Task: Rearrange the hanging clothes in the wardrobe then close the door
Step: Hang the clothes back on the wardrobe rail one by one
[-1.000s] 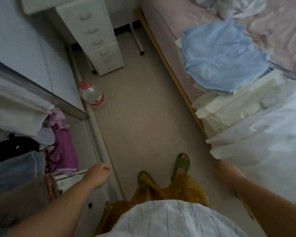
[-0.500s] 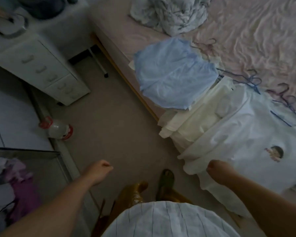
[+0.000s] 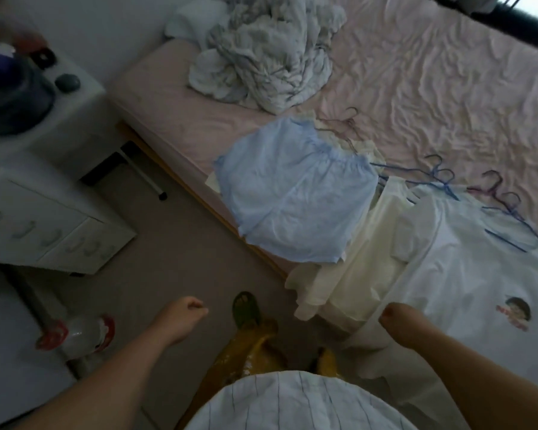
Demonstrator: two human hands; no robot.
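Several garments lie spread along the near edge of the pink-sheeted bed (image 3: 416,88), well away from the wardrobe, which is out of view: a pale blue gathered cotton top (image 3: 295,200), a cream folded garment (image 3: 351,274) just beside it and partly under it, and a white T-shirt with a small printed figure (image 3: 466,293) overlapping the cream one and hanging over the mattress edge. All look thin, light and limp; they would likely sag and slide if lifted by the cloth alone, so the surer hold is probably at the thin blue wire hangers (image 3: 441,178) whose hooks lie on the sheet above the collars, or at the shoulders. The wire itself looks springy and easy to snag against its neighbours. The left hand (image 3: 184,315) hangs over the floor with its fingers loosely curled and holding nothing. The right hand (image 3: 395,318) is at the hem of the white T-shirt, fingers turned under; whether they pinch the cloth cannot be told. A rumpled grey-white blanket (image 3: 267,51) is heaped at the bed's head. As for containers, the white drawer unit (image 3: 44,231) has its drawers closed, contents hidden, and a clear plastic bottle with a red cap (image 3: 81,330) lies on the floor by it.
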